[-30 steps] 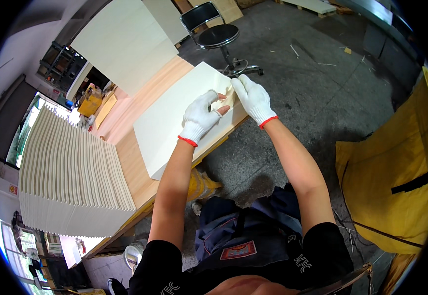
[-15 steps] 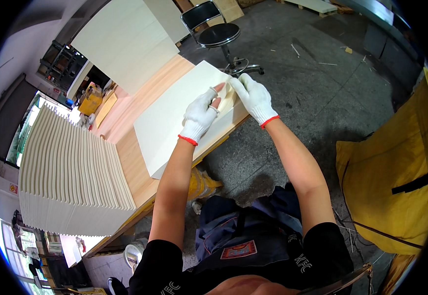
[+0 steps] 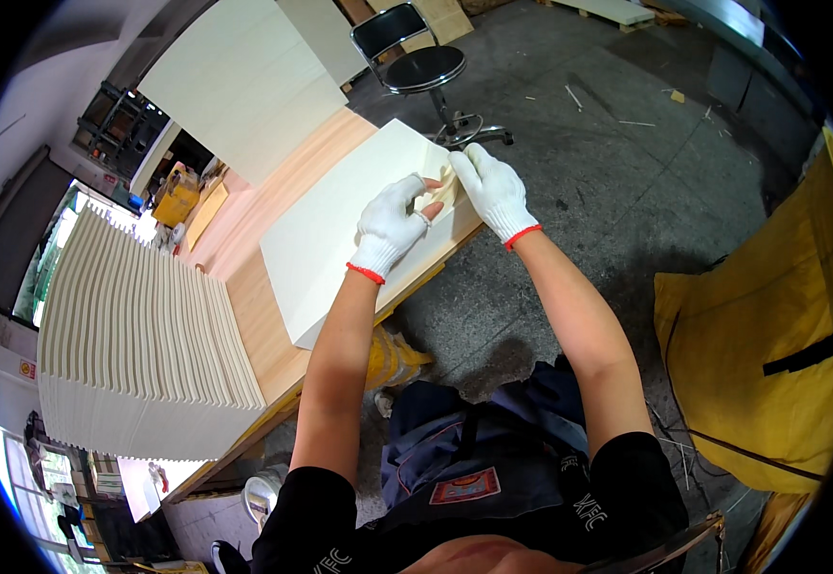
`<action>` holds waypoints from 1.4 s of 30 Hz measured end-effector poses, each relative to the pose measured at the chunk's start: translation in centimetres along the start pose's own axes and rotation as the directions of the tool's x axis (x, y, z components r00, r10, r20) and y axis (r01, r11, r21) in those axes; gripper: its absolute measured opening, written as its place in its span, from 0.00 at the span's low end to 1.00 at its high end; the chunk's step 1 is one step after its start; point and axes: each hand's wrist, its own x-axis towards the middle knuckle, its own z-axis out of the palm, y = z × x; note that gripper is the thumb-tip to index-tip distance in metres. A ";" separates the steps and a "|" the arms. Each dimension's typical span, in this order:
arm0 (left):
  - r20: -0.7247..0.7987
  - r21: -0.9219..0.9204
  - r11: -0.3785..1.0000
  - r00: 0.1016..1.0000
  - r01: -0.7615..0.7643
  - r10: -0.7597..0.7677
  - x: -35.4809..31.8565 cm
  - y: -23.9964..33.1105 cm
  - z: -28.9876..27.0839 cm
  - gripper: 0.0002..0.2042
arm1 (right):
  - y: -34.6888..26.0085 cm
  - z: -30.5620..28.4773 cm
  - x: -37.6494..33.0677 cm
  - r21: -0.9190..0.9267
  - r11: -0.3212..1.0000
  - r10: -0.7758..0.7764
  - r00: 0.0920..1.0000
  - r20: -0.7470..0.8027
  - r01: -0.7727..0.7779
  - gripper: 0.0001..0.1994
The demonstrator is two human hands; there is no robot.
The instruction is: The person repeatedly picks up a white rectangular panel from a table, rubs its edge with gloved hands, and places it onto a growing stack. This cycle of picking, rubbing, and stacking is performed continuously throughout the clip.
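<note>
A thick white board, or a stack of flush sheets [image 3: 330, 234], lies on the wooden bench. My left hand [image 3: 390, 228], in a white knitted glove with bare thumb and forefinger tips, rests over its right part. Those two tips are apart, close to a curled cream strip [image 3: 449, 189] at the board's right end. My right hand [image 3: 495, 191], gloved in white with a red cuff, is closed at the far right corner beside the strip. Its fingers are bent together, and what they pinch is hidden.
At the left on the bench [image 3: 268, 330] stands a fanned stack of white boards [image 3: 144, 335]. A large pale panel [image 3: 240, 86] lies farther back. Beyond the bench is a black swivel chair [image 3: 426, 69]. A yellow cloth cover [image 3: 756, 354] hangs at the right.
The bare fingertips of my left hand have shifted slightly right, toward the strip. The strip looks more crumpled. My right hand has barely moved.
</note>
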 end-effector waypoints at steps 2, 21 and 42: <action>-0.023 -0.071 0.997 1.000 0.002 -0.004 -0.1 0.1 -0.1 0.14 | -0.4 -0.4 -0.1 0.033 0.999 0.023 0.999 0.031 -0.024 0.24; 0.005 -0.004 1.000 1.000 -0.025 0.025 0.0 -0.1 0.0 0.15 | -0.2 -0.1 -0.2 0.083 0.995 0.057 0.998 0.004 -0.057 0.25; -0.051 -0.032 0.998 0.998 -0.051 0.049 0.0 -0.8 0.4 0.18 | -0.4 -0.1 -0.3 0.093 0.992 0.082 0.997 0.015 -0.083 0.24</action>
